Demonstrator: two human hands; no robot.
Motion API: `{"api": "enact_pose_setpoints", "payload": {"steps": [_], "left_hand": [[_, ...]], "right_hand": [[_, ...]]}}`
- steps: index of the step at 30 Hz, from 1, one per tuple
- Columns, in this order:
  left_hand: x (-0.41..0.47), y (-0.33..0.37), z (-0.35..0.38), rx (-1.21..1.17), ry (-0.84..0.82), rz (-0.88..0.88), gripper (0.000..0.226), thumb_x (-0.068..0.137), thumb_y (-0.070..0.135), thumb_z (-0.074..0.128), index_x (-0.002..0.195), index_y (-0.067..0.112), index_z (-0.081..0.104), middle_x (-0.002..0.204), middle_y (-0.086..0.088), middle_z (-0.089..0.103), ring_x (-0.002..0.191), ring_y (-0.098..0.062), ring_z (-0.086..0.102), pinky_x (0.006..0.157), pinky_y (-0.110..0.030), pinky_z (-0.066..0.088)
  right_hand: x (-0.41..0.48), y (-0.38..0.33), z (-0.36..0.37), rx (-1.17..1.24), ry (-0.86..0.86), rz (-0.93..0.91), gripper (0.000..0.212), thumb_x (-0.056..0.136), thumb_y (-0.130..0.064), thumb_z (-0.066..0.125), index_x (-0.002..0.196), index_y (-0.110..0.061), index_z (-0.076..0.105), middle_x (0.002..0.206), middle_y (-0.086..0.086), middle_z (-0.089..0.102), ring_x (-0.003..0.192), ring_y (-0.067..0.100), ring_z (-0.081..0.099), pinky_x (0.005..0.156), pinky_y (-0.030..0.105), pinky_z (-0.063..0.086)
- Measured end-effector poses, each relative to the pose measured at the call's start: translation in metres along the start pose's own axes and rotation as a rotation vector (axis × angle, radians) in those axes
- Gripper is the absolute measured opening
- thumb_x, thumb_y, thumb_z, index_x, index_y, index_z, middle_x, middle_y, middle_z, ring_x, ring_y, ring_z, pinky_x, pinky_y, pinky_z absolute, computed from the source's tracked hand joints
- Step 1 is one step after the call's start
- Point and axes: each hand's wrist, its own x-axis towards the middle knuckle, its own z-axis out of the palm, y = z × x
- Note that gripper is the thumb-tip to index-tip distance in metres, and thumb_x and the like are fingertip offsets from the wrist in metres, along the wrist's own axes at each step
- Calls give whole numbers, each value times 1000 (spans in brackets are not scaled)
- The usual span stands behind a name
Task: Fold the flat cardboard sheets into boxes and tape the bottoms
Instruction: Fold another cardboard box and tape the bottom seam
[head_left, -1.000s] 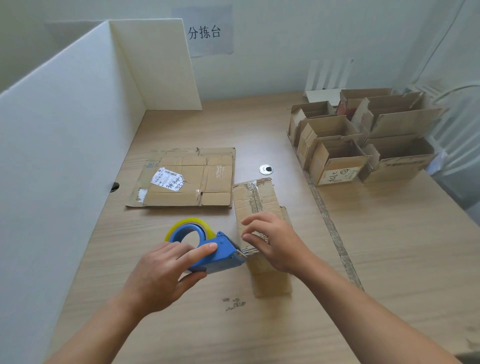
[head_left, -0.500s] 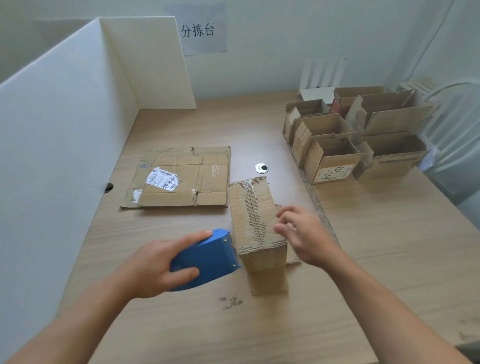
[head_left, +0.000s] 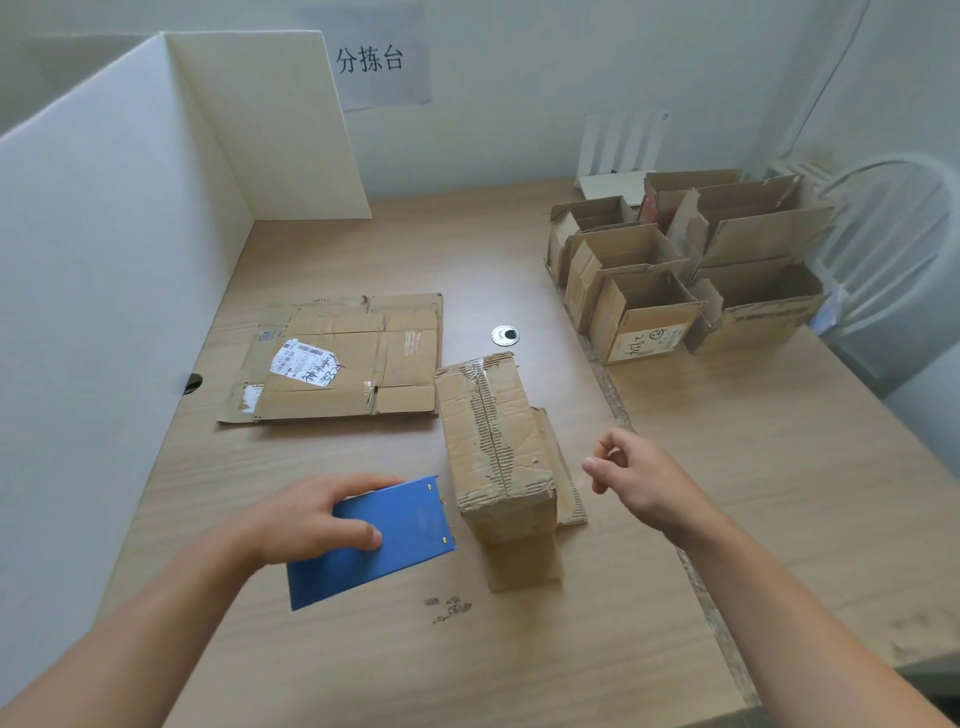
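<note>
Change over the last second: the right hand (head_left: 644, 478) was pressing down on the box (head_left: 493, 441) and has now pulled off to the right, fingers (head_left: 597, 465) loosely curled, holding nothing, apart from the cardboard. The left hand (head_left: 306, 519) still grips the blue tape dispenser (head_left: 384, 540), but it has swung off the seam. The yellowish roll no longer shows, only the flat blue side, just beside the box's near left edge. The box sits bottom-up mid-table, with clear tape visible at the far end of the centre seam; whether it runs the full length I can't tell. Judgement: this bottom looks taped, and the box is ready to flip and join the finished boxes (head_left: 675, 270) at the far right. Flat cardboard sheets (head_left: 358, 332) lie left of the box on the table (head_left: 779, 493), untouched. Writing: the wall sign (head_left: 370, 60) reads "分拣台". One finished box carries a handwritten number, roughly "2934". The shipping label (head_left: 304, 361) on the top sheet has a barcode and scrawl, unreadable.
</note>
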Motion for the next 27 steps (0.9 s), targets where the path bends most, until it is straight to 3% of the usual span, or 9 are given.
{"api": "enact_pose_setpoints", "payload": {"steps": [7, 11, 14, 16, 17, 19, 21, 23, 27], "left_hand": [[22, 14, -1, 43, -83, -61, 55, 65, 47, 65, 118, 57, 59, 111, 27, 65, 101, 4, 61, 88, -24, 47], [33, 19, 7, 38, -102, -53, 55, 65, 48, 64, 119, 57, 59, 112, 27, 66, 104, 0, 61, 94, -29, 48], [37, 21, 9, 30, -106, -58, 58, 64, 48, 64, 121, 57, 59, 114, 26, 66, 105, -2, 61, 94, -29, 47], [37, 20, 8, 37, -100, -68, 60, 62, 49, 64, 121, 57, 58, 115, 26, 65, 106, -2, 60, 95, -30, 47], [38, 20, 7, 43, -98, -72, 61, 61, 50, 64, 121, 57, 59, 115, 26, 65, 106, -1, 60, 96, -30, 47], [39, 19, 8, 56, -98, -75, 65, 57, 55, 63, 122, 57, 58, 115, 26, 65, 106, -1, 60, 96, -31, 46], [40, 20, 9, 67, -101, -74, 70, 53, 59, 61, 123, 58, 57, 116, 26, 64, 107, -2, 60, 97, -32, 46], [41, 20, 9, 75, -99, -81, 73, 52, 61, 61, 125, 58, 55, 118, 25, 63, 108, -4, 59, 98, -33, 46], [40, 19, 8, 87, -107, -74, 66, 59, 55, 63, 124, 58, 55, 116, 26, 63, 106, -3, 60, 94, -30, 46]], "right_hand": [[12, 19, 18, 11, -42, 165, 14, 94, -17, 65, 83, -12, 58, 68, 0, 68, 65, 13, 58, 60, 27, 38], [15, 27, 37, 121, -72, 274, 12, 98, -17, 59, 87, -13, 56, 68, 3, 66, 45, 2, 48, 42, 18, 29], [13, 30, 41, 239, -140, 447, 11, 100, -31, 56, 101, -21, 60, 76, -3, 72, 75, 11, 65, 67, 30, 36], [10, 33, 40, 280, -190, 491, 22, 98, -44, 56, 118, -37, 51, 90, -2, 76, 93, 14, 67, 76, 34, 38], [9, 35, 39, 277, -189, 480, 28, 96, -47, 57, 120, -43, 43, 95, 0, 76, 96, 15, 66, 76, 34, 40], [8, 37, 43, 191, -68, 349, 20, 95, -39, 62, 109, -33, 50, 94, 2, 71, 89, 18, 63, 71, 32, 43], [8, 32, 45, 58, 51, 162, 5, 93, -22, 62, 91, -22, 58, 78, -2, 62, 74, 17, 55, 66, 30, 43], [7, 28, 43, 38, 63, 87, 13, 91, -13, 57, 79, -18, 60, 69, -5, 55, 65, 15, 48, 61, 30, 39], [4, 31, 34, 102, 10, 48, 25, 91, -24, 64, 77, -2, 61, 74, -4, 55, 73, 14, 49, 66, 31, 36]]}}
